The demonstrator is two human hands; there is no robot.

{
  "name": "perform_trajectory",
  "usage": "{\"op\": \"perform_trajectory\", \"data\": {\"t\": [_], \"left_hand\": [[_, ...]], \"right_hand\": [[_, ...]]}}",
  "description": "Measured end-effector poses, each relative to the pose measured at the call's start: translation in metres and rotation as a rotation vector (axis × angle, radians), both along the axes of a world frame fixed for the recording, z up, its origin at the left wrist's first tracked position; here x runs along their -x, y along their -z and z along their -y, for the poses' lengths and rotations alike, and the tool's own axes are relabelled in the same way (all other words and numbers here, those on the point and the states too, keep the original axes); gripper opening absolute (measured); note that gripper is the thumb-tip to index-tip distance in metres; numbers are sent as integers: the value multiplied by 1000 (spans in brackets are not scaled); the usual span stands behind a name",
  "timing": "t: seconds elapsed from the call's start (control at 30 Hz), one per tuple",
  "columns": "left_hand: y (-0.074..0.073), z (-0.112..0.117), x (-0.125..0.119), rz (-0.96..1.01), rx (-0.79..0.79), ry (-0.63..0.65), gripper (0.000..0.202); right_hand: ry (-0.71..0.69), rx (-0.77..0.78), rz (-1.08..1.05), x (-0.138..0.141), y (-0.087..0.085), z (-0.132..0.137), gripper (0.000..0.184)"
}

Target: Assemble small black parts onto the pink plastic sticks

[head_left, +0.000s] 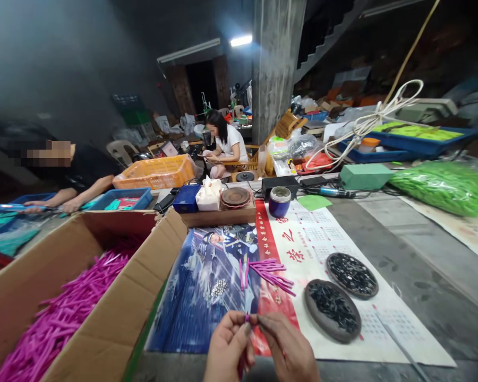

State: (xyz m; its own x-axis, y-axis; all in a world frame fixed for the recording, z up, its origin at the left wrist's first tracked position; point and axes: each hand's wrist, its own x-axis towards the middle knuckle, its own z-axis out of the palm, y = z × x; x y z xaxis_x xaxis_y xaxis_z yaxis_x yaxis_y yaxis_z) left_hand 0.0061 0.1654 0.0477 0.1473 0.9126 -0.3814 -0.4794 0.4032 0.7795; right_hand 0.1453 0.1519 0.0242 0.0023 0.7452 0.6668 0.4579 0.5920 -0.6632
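Observation:
My left hand (pixel 229 345) is closed in a pinch around a thin magenta strip (pixel 247 318), whose top end shows between thumb and forefinger. My right hand (pixel 287 347) pinches right at that end; whatever is between its fingertips is too small to make out. Beyond both hands, several loose magenta strips (pixel 271 271) lie on a printed calendar sheet (pixel 318 228). A small heap of shiny silvery bits (pixel 219 287) sits to their left. On the right, two round dark dishes hold small black pieces (pixel 330 307) and glossy black pieces (pixel 352 271).
At left stands a cardboard box (pixel 115 318) of magenta strips. A thin rod (pixel 398 342) lies at right. Along the back are a blue jar (pixel 279 202), tissue pack (pixel 209 195), green block (pixel 364 176) and bag of green strips (pixel 446 185). Two other people sit beyond.

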Motion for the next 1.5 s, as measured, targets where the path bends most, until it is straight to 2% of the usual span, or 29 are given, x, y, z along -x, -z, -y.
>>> {"op": "perform_trajectory", "data": {"t": [0.1, 0.23, 0.4, 0.5, 0.7, 1.17, 1.5], "left_hand": [[-7, -1, -2, -24, 9, 19, 48], [-13, -4, -6, -21, 17, 44, 48], [-19, -6, -8, -11, 32, 57, 49], [-22, -4, -8, -9, 34, 36, 44], [-27, 3, -9, 0, 37, -1, 43], [-27, 11, -11, 18, 18, 23, 42], [-17, 15, -16, -66, -187, 44, 30]], "right_hand": [[71, 48, -82, -1, -7, -1, 16], [134, 128, -157, -3, -20, -3, 20], [139, 191, -155, -3, -32, -3, 26], [134, 201, -141, -1, -36, -2, 23], [146, 150, -83, 3, -36, -1, 11], [214, 55, -33, 10, -30, 2, 6], [260, 102, -130, 10, -35, 10, 8]]}}
